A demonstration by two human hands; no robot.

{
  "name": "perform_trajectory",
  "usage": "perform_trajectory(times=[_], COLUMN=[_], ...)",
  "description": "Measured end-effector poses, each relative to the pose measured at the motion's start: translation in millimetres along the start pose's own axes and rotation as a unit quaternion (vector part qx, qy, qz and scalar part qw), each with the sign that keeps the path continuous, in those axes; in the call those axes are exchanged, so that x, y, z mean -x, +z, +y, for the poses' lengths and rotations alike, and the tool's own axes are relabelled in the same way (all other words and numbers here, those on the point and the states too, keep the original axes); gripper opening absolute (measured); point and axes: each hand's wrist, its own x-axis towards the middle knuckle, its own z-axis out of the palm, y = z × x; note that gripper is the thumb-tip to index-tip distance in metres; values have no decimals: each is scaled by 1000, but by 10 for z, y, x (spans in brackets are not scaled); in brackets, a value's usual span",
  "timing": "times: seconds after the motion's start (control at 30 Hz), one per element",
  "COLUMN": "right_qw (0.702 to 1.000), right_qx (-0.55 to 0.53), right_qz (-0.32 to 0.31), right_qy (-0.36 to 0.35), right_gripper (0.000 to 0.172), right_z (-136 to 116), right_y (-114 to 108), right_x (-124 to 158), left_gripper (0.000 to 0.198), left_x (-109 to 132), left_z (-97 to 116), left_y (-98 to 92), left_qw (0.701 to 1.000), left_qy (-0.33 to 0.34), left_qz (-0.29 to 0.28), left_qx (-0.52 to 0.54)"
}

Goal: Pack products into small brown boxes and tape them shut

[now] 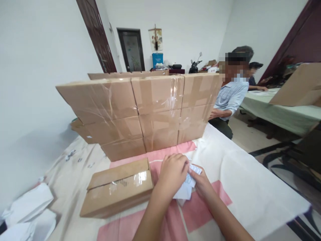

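Note:
My right hand [202, 180] is closed on small white paper slips [191, 179] with blue print, its thumb lying on top of them. My left hand [175, 169] curls over the left edge of the same slips, its fingertips close to my right thumb. Just below the hands, plain white papers [183, 193] hang down or lie over the pink and white cloth; which of the two is hard to tell. Left of my forearm a taped cardboard box [120, 189] lies shut on the bed-like surface.
A wall of stacked, taped cartons [142, 110] stands ahead. Crumpled white papers [30, 207] lie at the left edge, and paper scraps [70, 154] nearby. Beyond the cartons a person in a light shirt [229, 98] sits low, near a green-covered table [283, 112]; another person is behind.

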Motion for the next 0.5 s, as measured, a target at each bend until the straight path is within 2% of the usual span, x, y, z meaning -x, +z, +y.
perform_trajectory(times=[0.13, 0.23, 0.5], right_qw=[1000, 1000, 1000], right_qx=[0, 0, 11], right_qz=[-5, 4, 13], right_qy=[5, 8, 13], right_gripper=[33, 31, 35], right_z=[6, 10, 2], right_y=[4, 17, 44], right_x=[33, 41, 51], left_gripper=[10, 13, 17], left_x=[-8, -9, -5], left_z=[-31, -80, -152], left_y=[-54, -121, -179], left_qw=[999, 998, 997], left_qy=[-39, -39, -36], left_qz=[33, 50, 53], left_qx=[1, -11, -33])
